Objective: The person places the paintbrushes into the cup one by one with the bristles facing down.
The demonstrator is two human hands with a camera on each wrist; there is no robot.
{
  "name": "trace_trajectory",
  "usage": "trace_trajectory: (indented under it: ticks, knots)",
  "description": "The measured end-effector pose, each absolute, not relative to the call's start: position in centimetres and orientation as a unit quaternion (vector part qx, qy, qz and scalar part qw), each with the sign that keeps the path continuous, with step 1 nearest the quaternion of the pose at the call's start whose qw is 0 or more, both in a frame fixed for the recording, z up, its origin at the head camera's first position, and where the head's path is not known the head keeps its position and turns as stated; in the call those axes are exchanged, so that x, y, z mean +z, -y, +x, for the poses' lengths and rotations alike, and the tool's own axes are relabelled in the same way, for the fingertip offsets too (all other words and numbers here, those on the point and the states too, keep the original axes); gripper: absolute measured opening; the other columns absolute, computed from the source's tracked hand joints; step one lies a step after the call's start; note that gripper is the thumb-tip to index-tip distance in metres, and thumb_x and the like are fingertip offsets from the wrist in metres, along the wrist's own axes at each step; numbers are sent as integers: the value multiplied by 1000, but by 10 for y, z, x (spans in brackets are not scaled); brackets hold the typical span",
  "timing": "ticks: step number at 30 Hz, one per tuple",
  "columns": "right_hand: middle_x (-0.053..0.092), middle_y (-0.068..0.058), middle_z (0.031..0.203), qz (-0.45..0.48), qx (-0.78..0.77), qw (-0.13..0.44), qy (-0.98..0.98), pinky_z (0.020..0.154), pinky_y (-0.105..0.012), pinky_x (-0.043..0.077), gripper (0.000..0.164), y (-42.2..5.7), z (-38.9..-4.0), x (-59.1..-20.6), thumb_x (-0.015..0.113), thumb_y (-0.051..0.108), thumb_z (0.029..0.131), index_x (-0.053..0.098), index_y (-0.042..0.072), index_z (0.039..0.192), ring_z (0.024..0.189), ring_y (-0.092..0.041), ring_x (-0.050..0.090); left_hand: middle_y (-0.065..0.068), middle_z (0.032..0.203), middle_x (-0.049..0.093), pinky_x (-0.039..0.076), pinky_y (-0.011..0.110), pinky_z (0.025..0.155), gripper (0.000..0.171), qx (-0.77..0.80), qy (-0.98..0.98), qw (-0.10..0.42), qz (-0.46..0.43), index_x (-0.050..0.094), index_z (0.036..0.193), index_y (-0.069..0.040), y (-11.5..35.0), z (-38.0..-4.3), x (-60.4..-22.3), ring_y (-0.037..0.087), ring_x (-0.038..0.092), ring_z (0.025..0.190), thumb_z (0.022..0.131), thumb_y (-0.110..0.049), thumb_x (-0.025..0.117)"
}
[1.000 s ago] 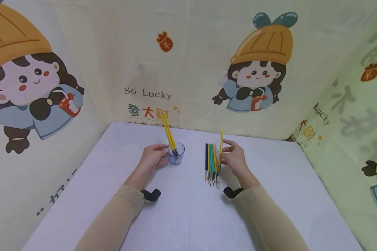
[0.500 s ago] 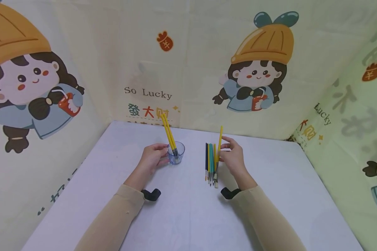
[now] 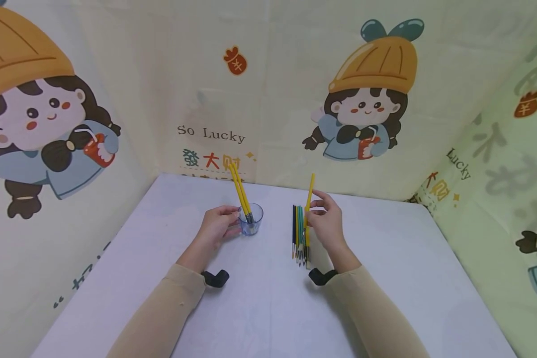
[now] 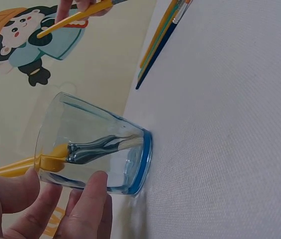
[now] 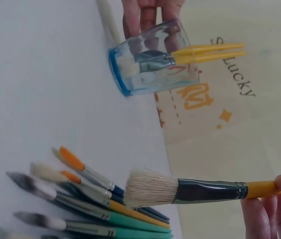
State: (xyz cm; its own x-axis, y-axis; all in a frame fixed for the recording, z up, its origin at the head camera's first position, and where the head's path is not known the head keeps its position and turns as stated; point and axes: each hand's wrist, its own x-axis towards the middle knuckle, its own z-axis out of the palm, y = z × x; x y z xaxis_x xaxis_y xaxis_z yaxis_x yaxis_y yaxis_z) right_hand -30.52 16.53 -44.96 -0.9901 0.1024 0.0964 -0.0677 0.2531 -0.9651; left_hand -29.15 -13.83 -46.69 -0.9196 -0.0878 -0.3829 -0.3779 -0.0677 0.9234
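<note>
My left hand [image 3: 217, 223] holds the side of a clear glass cup [image 4: 93, 144] with a blue base, which stands upright on the table. Two yellow-handled paintbrushes [image 3: 240, 191] lean inside it, bristles down. My right hand [image 3: 328, 221] pinches another yellow paintbrush [image 5: 207, 190] by its handle. Its broad pale bristles and dark ferrule show in the right wrist view. Held nearly upright, this brush is above a row of paintbrushes [image 3: 299, 223] with dark, yellow and teal handles, lying side by side with bristles toward me. The held brush partly covers that row.
A white cloth covers the table [image 3: 268, 308]. Behind it and at both sides hang cream printed curtains [image 3: 286, 99] with cartoon figures. A strip of table separates the cup from the row of brushes.
My right hand has shifted left and lifted the yellow paintbrush from beside the row to over it. The left hand and the cup have stayed in place.
</note>
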Motion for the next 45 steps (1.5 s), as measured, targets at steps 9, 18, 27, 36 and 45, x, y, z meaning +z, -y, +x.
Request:
trace_trajectory:
  ticks: [9,18,27,36,45]
  knots:
    - [60,-14,118,33,633,96,767,74,-26,68,63,-156,-307,-445,69,-3,96,59,25,151,90,-23,63,14,139,61,65,41,102,30,709,-675,102,-178,70,137,-15,139,-292,-468,29,64,127,107,-14,67]
    - [61,-13,117,42,631,98,769,75,-20,66,61,-146,-306,-437,69,-2,97,60,26,150,94,-25,64,15,138,61,64,42,104,31,707,-677,100,-177,69,138,-13,137,-291,-466,29,64,126,107,-14,66]
    - [61,-12,115,53,631,116,765,76,-21,66,62,-136,-306,-427,69,-4,97,60,27,150,98,-27,66,15,138,60,64,42,104,31,709,-676,100,-176,69,138,-13,138,-292,-467,29,64,126,108,-14,66]
    - [62,-13,116,62,644,132,751,77,-21,66,63,-126,-306,-420,70,-4,96,60,27,150,100,-28,67,14,136,61,65,44,104,30,714,-671,95,-176,69,138,-12,137,-291,-466,29,64,123,107,-13,66]
    - [63,-7,115,73,658,151,734,77,-23,68,62,-116,-309,-416,72,-2,97,59,26,150,97,-23,68,14,137,60,64,43,105,30,715,-669,98,-180,69,138,-13,138,-291,-466,28,64,124,107,-13,66]
